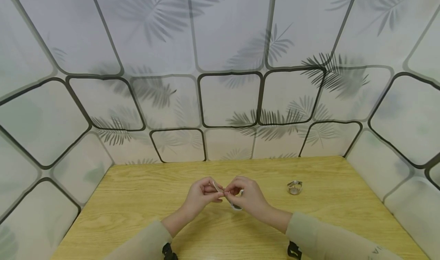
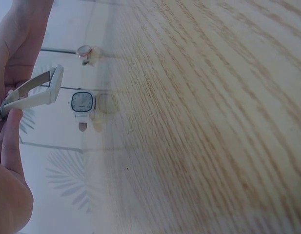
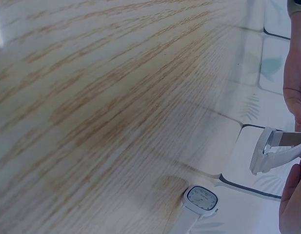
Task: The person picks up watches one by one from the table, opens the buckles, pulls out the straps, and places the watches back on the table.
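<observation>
Both hands meet over the table, holding a white watch (image 2: 55, 85) by its strap. Thumb and fingers of my left hand (image 1: 203, 195) pinch one side of the strap. My right hand (image 1: 247, 197) pinches close beside it, fingertips against the left ones. In the left wrist view the two strap ends come together at the fingers, and the case hangs below them. A second white watch (image 3: 201, 199), with a square face and dark rim, stands on the table just beyond the hands. My right hand largely hides that area in the head view.
A round-faced metal watch (image 1: 295, 188) rests on the wooden table (image 1: 144, 191), to the right of my right hand. Patterned fabric walls (image 1: 230, 99) with leaf prints enclose the table at the back and both sides.
</observation>
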`<move>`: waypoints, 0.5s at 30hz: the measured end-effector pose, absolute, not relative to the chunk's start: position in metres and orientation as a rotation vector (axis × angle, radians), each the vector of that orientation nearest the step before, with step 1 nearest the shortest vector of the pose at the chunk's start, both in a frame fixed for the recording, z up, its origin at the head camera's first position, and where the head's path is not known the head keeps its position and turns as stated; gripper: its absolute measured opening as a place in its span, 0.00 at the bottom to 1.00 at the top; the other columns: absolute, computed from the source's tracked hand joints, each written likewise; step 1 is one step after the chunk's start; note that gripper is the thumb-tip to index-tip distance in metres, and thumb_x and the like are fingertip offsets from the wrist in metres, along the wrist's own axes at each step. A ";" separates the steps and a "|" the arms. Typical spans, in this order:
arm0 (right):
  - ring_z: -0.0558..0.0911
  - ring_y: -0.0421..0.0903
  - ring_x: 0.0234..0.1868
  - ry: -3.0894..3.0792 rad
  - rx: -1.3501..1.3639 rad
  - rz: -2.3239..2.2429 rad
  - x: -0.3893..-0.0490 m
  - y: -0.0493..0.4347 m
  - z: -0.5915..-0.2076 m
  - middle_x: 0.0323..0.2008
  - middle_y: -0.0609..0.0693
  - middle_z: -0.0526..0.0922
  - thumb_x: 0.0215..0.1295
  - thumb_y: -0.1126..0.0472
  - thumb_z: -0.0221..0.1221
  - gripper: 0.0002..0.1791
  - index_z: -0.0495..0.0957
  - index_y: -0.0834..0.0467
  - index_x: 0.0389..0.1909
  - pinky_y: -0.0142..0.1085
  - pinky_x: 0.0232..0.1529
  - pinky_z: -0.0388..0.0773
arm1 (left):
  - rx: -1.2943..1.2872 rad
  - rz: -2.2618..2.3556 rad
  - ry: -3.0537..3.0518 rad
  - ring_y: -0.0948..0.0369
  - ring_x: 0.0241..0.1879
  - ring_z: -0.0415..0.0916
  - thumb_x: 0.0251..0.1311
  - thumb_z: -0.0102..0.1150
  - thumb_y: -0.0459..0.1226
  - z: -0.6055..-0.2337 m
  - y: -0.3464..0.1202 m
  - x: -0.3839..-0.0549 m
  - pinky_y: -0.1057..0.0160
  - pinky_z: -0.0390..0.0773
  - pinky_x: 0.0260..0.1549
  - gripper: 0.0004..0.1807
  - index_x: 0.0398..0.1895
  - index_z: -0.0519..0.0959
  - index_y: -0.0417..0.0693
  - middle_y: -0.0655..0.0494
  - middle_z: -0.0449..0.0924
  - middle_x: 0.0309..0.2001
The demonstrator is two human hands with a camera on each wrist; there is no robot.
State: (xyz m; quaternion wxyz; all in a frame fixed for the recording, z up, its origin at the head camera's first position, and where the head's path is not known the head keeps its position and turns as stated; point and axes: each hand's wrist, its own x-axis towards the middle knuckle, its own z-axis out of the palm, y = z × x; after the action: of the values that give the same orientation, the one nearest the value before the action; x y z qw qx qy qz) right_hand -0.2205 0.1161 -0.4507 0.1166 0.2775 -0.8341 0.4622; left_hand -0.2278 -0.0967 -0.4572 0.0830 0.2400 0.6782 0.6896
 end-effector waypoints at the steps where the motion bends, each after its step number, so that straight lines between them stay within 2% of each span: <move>1: 0.80 0.34 0.32 -2.443 0.812 1.350 -0.220 0.116 -0.450 0.32 0.46 0.86 0.65 0.68 0.72 0.06 0.89 0.54 0.34 0.33 0.35 0.86 | 0.718 2.060 2.024 0.71 0.42 0.89 0.69 0.62 0.22 -0.457 -0.097 -0.228 0.64 0.91 0.42 0.11 0.43 0.73 0.17 0.15 0.79 0.52; 15: 0.79 0.33 0.31 -2.451 0.798 1.283 -0.220 0.116 -0.452 0.30 0.44 0.85 0.62 0.71 0.72 0.08 0.88 0.53 0.32 0.31 0.33 0.84 | 0.700 2.071 2.022 0.72 0.41 0.89 0.69 0.63 0.21 -0.458 -0.094 -0.227 0.65 0.91 0.41 0.10 0.43 0.73 0.17 0.15 0.79 0.52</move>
State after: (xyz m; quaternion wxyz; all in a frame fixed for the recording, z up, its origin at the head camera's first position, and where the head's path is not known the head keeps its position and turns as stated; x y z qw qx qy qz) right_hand -0.2195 0.1155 -0.4519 0.1306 0.2747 -0.8440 0.4418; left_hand -0.2272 -0.0939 -0.4578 0.0818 0.2343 0.6766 0.6933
